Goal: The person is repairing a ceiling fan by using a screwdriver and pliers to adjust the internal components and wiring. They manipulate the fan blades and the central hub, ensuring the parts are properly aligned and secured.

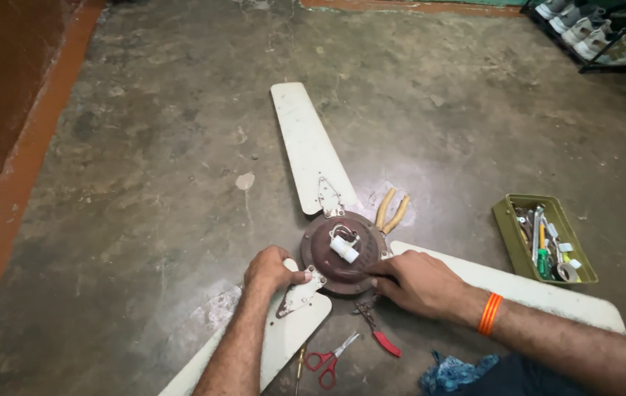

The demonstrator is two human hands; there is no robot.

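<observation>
Single head view: looks steeply down, forward over floor (pixel 144 183), near hands, wall at left.

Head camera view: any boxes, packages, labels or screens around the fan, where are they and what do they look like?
Olive-green tool tray: on the floor right of the fan motor, rectangular, open-topped, holding small tools.
Shoe rack: top right corner, dark frame, pale shoes.
No labels, signs or screens can be made out.

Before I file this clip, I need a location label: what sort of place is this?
Likely a home floor used for repairs: bare concrete floor, a ceiling fan lying on it, a tool tray beside it, and a shoe rack in the corner.
</observation>
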